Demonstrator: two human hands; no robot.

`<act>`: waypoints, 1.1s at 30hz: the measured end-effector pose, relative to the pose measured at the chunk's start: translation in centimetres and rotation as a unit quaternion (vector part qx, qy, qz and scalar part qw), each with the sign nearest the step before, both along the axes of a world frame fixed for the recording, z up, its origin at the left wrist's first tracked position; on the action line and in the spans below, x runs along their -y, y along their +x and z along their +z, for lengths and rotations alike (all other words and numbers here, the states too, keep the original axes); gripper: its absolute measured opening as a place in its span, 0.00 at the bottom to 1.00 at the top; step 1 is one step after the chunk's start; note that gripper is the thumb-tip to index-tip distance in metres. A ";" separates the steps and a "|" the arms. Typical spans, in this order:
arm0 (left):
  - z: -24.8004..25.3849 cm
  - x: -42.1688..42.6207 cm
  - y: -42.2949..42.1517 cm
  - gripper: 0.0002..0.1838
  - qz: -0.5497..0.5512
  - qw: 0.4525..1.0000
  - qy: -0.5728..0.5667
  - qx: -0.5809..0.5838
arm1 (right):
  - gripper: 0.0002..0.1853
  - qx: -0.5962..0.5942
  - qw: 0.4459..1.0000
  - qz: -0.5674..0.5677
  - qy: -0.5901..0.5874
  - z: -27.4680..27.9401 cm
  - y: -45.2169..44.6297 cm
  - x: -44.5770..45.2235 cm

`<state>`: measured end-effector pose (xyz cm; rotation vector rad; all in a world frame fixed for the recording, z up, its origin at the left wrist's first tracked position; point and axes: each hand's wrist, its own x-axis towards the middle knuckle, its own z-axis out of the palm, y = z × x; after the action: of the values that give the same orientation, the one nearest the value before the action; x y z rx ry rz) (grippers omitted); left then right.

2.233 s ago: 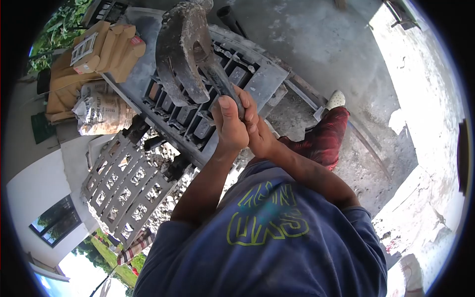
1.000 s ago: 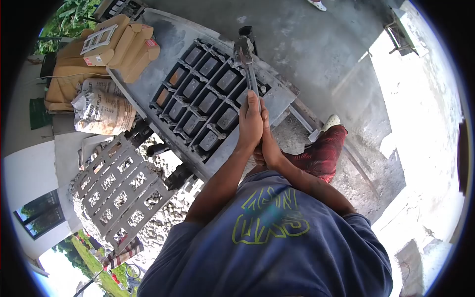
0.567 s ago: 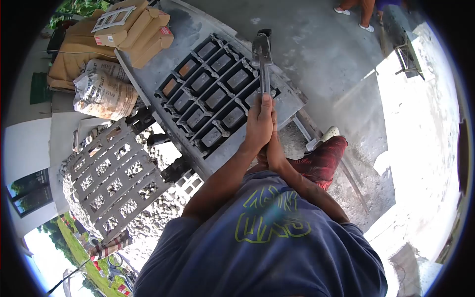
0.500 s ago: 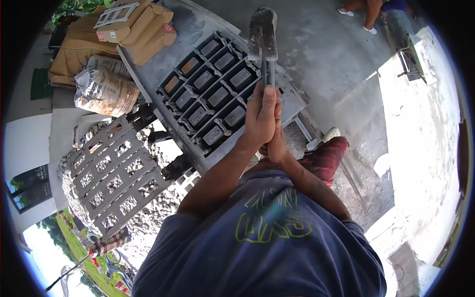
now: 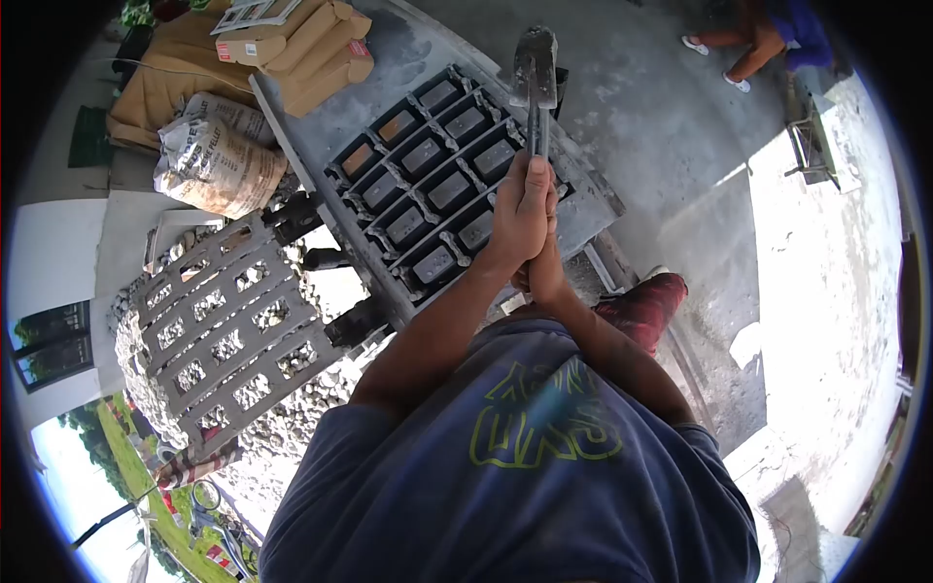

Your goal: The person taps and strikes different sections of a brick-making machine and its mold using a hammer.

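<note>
My left hand (image 5: pixel 525 214) is closed around the handle of a shovel (image 5: pixel 535 78), with the thumb lying along the shaft. My right hand (image 5: pixel 546 273) is closed on the same handle, lower and partly hidden behind the left hand and wrist. The grey, dirt-caked blade points away from me, above the upper right corner of a dark metal block mould (image 5: pixel 445 185). That mould has several rectangular compartments with lumpy grey residue on its dividers, and two compartments look brownish.
Left of the mould, a slotted metal frame (image 5: pixel 233 325) lies over gravel (image 5: pixel 155 389). Printed sacks (image 5: pixel 219 160) and flattened cardboard boxes (image 5: pixel 301 44) sit at upper left. Another person (image 5: pixel 763 44) is at upper right, near a metal stand (image 5: pixel 814 151).
The scene has shifted slightly rightward in view. At upper right, the other person shows more fully. Both hands keep the same hold on the shovel.
</note>
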<state>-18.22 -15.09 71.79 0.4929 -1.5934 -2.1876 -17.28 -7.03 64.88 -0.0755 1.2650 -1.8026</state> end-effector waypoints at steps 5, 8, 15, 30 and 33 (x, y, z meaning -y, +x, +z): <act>-9.6 0.8 -0.6 0.24 0.032 0.990 0.049 0.130 | 0.39 0.254 0.959 0.115 0.050 -2.9 -0.3 -1.1; -9.8 0.6 0.1 0.24 0.042 0.983 0.066 0.166 | 0.39 0.186 0.974 0.064 0.115 -2.2 1.2 -0.6; -1.0 4.0 -2.2 0.24 0.010 0.996 -0.077 -0.033 | 0.39 -0.010 1.000 -0.007 -0.011 0.5 -2.0 4.5; -2.9 7.3 -4.0 0.25 0.076 0.996 -0.014 -0.040 | 0.37 0.053 0.996 0.075 0.015 0.2 -5.1 7.1; -9.2 7.8 -4.5 0.25 0.089 0.989 0.047 0.110 | 0.37 0.269 0.954 0.131 0.036 -1.4 -3.6 6.5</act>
<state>-22.72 -22.91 62.60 0.8977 -1.4919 -2.1404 -20.89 -13.56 63.43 0.2621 0.8792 -1.4134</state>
